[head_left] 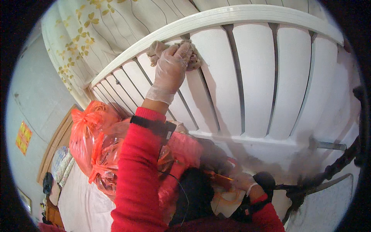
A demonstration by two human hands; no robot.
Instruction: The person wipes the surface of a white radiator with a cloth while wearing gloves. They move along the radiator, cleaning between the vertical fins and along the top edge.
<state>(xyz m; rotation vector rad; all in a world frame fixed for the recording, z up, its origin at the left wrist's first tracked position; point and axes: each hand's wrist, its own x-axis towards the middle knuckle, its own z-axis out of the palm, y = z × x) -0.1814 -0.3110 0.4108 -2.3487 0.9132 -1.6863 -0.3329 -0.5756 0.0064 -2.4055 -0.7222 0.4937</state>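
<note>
My left hand (172, 69), in a thin clear glove, is closed on a crumpled grey-brown rag (193, 58). It presses the rag against a white slatted panel (253, 73), just under the curved top rail. Low on the right, my right hand (244, 181) is beside my dark-clothed knee, near a thin yellow-orange strip (223, 176). Blur and shadow hide its fingers, so I cannot make out whether it holds anything. Both my sleeves are red with black straps.
Knotted red plastic bags (91, 127) stand left of my left arm, on a pale bed surface (83, 201). A floral curtain (116, 27) hangs behind the panel. At the right, a dark bar (342, 162) runs past a metal tube end (328, 145). A thin black cable (185, 191) crosses my lap.
</note>
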